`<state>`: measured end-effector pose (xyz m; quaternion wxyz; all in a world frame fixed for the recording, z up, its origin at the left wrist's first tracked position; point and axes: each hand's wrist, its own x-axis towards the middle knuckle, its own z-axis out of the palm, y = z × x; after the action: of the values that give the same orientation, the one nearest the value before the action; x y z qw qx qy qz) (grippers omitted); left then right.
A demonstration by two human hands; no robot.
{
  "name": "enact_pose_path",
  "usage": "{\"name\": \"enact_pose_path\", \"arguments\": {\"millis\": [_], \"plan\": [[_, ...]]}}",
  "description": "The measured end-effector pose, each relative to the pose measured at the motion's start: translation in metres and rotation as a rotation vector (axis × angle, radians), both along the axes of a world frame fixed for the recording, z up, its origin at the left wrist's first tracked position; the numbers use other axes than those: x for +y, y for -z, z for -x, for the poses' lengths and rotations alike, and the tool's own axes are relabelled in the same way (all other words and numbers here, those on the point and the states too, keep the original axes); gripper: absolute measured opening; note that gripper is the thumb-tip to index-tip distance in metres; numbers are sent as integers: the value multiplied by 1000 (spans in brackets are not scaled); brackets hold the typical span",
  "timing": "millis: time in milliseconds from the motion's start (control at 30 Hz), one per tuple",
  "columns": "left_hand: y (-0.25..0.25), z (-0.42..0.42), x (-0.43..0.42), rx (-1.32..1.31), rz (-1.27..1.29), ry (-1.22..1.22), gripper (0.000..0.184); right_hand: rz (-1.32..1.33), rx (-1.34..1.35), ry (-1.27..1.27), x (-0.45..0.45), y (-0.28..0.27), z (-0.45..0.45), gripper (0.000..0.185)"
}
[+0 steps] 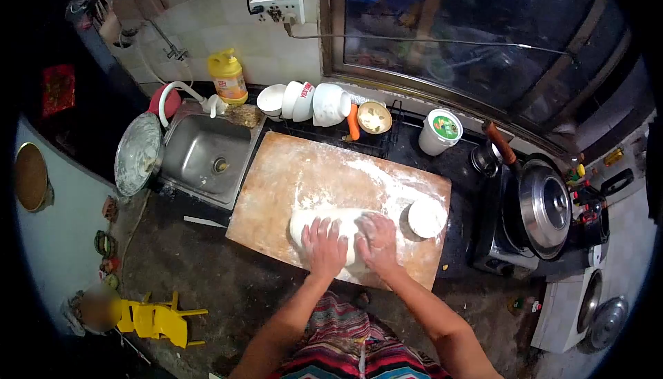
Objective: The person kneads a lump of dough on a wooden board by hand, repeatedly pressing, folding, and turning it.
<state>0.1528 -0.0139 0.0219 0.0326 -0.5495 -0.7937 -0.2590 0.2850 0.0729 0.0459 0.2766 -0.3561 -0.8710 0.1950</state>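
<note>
A large white lump of dough [352, 221] lies near the front edge of a floured wooden board [276, 165]. My left hand [324, 246] rests on the dough's left part, palm down with its fingers stretched out. On the right part presses my right hand [378, 241], its fingers slightly bent and apart over the dough. Neither hand grips anything. Just right of my right hand stands a round white bowl of flour [427, 218]. Loose flour is scattered over the board's upper right.
A steel sink [207, 148] is left of the board, with a floury metal basin [139, 154] beside it. Bowls [302, 103] line a rack behind. A white tub [440, 132] stands back right, near a lidded wok [545, 206] on the stove. A person sits lower left by yellow chairs [162, 320].
</note>
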Motion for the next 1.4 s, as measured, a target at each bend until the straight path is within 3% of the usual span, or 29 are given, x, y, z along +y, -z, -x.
{"name": "enact_pose_path", "arguments": {"millis": [67, 100, 200, 400, 567, 733, 800, 933, 1067, 1133, 1267, 1400], "plan": [[14, -8, -9, -16, -32, -17, 50, -73, -192, -44, -3, 6, 12, 45], [21, -9, -12, 12, -57, -23, 51, -41, -141, -72, -3, 22, 10, 55], [34, 6, 5, 39, -89, -7, 54, -29, -158, -29, 5, 30, 17, 56], [40, 58, 85, 34, 17, -19, 52, -17, -118, 92, 77, 45, 65, 44], [43, 99, 157, 28, -103, -15, 36, 31, -150, 203, 131, 60, 100, 37], [53, 125, 206, -26, -37, -27, 23, -11, -80, 343, 165, 83, 121, 31], [53, 128, 211, -35, -13, -14, 23, 4, -185, 299, 170, 76, 124, 30], [12, 123, 169, 71, 285, 210, 26, 48, -154, 137, 140, 47, 95, 34], [-60, 104, 86, -62, 399, 313, 32, -32, -64, -30, 61, 4, 46, 37], [-71, 88, 50, 38, 478, 344, 27, -62, -108, -116, 18, -5, 25, 39], [-62, 59, 6, 47, 659, 336, 16, 23, -140, -378, -20, -17, -7, 51], [-8, 43, -3, 67, 534, 230, 8, -4, -335, -283, 5, -44, -22, 72]]}}
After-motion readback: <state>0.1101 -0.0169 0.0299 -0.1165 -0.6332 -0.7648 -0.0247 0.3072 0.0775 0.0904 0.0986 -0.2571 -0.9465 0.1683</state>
